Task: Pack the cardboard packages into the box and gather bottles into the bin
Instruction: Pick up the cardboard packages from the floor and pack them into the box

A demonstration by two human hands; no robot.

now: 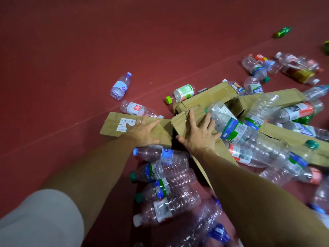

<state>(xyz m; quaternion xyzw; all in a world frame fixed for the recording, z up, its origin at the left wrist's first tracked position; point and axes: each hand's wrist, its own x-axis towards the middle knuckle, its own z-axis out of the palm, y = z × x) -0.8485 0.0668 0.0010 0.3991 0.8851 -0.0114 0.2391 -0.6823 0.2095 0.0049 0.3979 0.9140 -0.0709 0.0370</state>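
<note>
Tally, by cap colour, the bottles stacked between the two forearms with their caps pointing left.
Blue cap: 1
Green caps: 2
White cap: 1
Total: 4
</note>
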